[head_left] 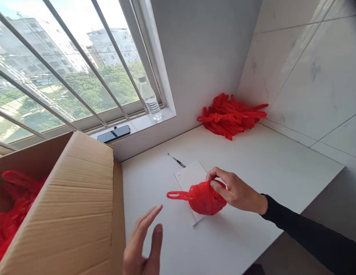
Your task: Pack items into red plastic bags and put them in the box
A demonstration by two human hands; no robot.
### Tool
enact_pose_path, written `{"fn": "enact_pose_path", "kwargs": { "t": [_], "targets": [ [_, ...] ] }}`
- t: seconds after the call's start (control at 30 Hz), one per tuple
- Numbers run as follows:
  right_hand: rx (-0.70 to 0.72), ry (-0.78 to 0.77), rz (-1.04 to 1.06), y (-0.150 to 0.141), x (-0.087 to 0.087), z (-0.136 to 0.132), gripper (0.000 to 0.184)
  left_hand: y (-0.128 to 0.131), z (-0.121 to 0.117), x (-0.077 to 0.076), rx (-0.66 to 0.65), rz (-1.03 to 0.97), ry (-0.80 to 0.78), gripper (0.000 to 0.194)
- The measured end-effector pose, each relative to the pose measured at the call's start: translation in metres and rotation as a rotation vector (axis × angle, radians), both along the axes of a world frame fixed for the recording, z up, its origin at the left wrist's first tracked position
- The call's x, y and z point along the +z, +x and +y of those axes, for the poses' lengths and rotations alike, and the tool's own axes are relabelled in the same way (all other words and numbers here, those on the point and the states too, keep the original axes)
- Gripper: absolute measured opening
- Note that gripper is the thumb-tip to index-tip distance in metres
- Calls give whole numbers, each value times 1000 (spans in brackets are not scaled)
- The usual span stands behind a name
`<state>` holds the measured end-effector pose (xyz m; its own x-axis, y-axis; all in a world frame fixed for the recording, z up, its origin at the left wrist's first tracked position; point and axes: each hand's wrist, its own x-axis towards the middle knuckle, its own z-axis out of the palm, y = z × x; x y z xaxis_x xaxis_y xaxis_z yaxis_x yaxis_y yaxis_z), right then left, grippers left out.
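A red plastic bag (205,198), bunched into a rounded bundle, is pinched at its right side by my right hand (233,189). One narrow handle loop of the bag sticks out to the left. Beneath it, a white sheet or pad of paper (192,173) lies on the white table (155,172), partly covered by the bundle. My left hand (145,244) is to the lower left of the bag, apart from it, with thumb and fingers spread and nothing between them.
An open cardboard box (80,198) at left contains red plastic bags (15,206). A pile of red bags (229,116) sits in the far corner. A pen (176,160) lies behind the paper. The windowsill holds a phone (114,133) and a clear bottle (150,100).
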<state>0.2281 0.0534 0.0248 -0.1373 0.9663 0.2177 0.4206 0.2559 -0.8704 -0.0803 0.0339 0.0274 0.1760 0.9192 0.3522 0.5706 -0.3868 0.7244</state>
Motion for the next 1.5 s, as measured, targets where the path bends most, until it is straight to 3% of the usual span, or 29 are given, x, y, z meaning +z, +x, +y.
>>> {"fn": "enact_pose_path", "kwargs": {
  "t": [0.1,0.2,0.33,0.43,0.5,0.63,0.77,0.9,1.03,1.23,1.3,1.4,1.5],
  "targets": [
    [107,-104,118,-14,-7,-34,11,28,1,-6,-190,100,-297,39],
    [83,-160,198,-19,-18,-52,12,52,-3,-12,-312,107,-470,15],
    [4,-220,152,-19,-27,-61,6,58,-19,-20,-236,60,-527,20],
    [38,-80,-42,-22,-35,-60,24,55,-30,-24,-213,24,-524,19],
    [92,20,-129,-26,-41,-59,20,53,-34,-25,-220,2,-524,18],
    [112,126,-81,-33,-48,-58,17,51,-40,-26,-165,-80,-621,23],
    [144,128,1,-34,-46,-59,27,53,-44,-32,-174,-60,-725,25],
    [94,138,-72,-22,-57,-61,39,49,-48,-39,-117,-100,-723,30],
    [-40,75,-147,-7,-69,-68,39,36,-47,-35,2,-160,-693,29],
    [50,-40,-68,-23,-49,-75,36,39,-47,-31,-5,-171,-592,21],
    [59,-24,-107,-33,-47,-73,32,43,-49,-32,-3,-190,-579,21],
    [71,24,-153,-37,-54,-69,10,40,-52,-35,70,-217,-555,22],
    [19,27,-123,-31,-61,-70,11,22,-52,-41,158,-224,-588,25]
  ]
}}
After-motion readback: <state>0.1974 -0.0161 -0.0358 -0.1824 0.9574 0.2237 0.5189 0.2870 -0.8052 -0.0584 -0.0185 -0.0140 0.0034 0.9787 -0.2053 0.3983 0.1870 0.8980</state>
